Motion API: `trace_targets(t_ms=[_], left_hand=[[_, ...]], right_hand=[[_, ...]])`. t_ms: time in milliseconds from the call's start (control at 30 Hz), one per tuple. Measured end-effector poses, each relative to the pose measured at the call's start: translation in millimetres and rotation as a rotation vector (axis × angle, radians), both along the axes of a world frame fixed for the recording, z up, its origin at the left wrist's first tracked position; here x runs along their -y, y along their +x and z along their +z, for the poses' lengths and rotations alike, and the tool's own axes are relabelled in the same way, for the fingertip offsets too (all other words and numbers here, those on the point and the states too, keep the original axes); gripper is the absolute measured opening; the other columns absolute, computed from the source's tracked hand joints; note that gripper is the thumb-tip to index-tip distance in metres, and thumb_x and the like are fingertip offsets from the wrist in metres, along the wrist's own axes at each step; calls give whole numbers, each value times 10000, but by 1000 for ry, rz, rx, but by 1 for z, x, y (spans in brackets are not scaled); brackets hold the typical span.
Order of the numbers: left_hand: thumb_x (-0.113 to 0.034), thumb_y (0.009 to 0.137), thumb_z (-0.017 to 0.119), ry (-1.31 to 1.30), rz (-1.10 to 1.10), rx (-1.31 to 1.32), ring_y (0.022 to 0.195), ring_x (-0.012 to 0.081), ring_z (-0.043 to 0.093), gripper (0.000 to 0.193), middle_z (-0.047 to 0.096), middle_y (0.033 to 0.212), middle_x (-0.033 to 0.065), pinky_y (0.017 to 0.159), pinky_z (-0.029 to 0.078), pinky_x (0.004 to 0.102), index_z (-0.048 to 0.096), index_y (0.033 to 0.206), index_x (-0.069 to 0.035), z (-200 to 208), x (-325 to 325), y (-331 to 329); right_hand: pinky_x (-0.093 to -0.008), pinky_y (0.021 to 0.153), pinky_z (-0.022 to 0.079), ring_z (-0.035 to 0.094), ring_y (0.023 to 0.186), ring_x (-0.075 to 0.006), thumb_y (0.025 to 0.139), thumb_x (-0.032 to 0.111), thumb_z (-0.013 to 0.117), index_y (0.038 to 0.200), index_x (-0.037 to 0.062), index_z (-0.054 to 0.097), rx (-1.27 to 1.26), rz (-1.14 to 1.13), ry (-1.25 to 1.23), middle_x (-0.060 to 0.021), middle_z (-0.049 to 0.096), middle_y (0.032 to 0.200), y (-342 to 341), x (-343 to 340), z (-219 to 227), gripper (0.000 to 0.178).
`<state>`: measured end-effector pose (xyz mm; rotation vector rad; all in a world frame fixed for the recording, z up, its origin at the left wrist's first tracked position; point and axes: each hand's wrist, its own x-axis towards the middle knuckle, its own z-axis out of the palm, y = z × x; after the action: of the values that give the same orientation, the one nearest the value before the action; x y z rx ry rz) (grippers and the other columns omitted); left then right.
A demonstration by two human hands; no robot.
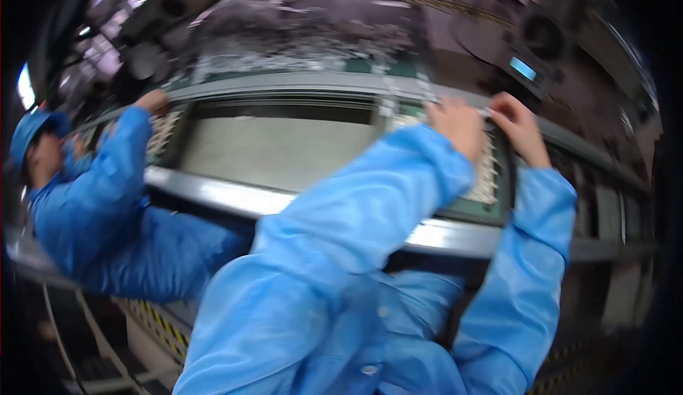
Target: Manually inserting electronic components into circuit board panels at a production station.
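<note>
Both hands up at the far rail of a long conveyor frame (235, 199), blue sleeves reaching across. Left hand (457, 125) curled over the upper edge of a pale slotted panel (487, 174) — fingers bent and closed on that edge, though motion blur hides the exact grip. Right hand (519, 126) just beside it, thumb and fingers pinched on something small and pale between the two hands; too smeared to name. The panel itself sitting in a green-rimmed tray (469, 210) between the near and far rails, mostly hidden behind the left forearm.

Probably light and thin, rigid enough to lift by one edge, yet brittle across the slotted field — better held at the solid border than over the perforations. Smooth surface, likely slippery to bare fingertips, so a two-handed hold at opposite edges seems safest.

Further left, a co-worker's hand (153, 100) on a similar panel (162, 133), blue cap (32, 128) low over the line.
</note>
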<state>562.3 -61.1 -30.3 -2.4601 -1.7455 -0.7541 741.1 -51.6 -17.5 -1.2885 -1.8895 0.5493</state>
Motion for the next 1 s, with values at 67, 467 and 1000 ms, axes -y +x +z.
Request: trace_targets(t_ms=[67, 467, 1000], left_hand=[[-263, 755, 699, -62, -18, 62, 1158, 305, 536, 271, 665, 1085, 78, 953, 365, 505, 752, 966, -102, 12, 10, 0], [-224, 847, 637, 67, -130, 135, 1088, 275, 561, 242, 667, 1048, 82, 972, 346, 513, 676, 1061, -118, 0, 11, 30], [-171, 898, 580, 101, -137, -90, 930, 261, 651, 132, 689, 922, 38, 903, 340, 536, 681, 981, -185, -3, -11, 9]], right_hand=[[-245, 758, 448, 552, 837, -77, 882, 86, 651, 959, 26, 603, 29, -56, -35, 0, 603, 874, -1, 14, 11, 109], [-265, 834, 468, 590, 904, -145, 830, -74, 556, 1092, -4, 652, 109, -64, 49, -58, 639, 1001, 12, 32, 21, 287], [-366, 839, 411, 607, 819, -249, 845, 87, 671, 882, 72, 652, 591, -319, 327, -35, 655, 835, -12, 19, 4, 44]])
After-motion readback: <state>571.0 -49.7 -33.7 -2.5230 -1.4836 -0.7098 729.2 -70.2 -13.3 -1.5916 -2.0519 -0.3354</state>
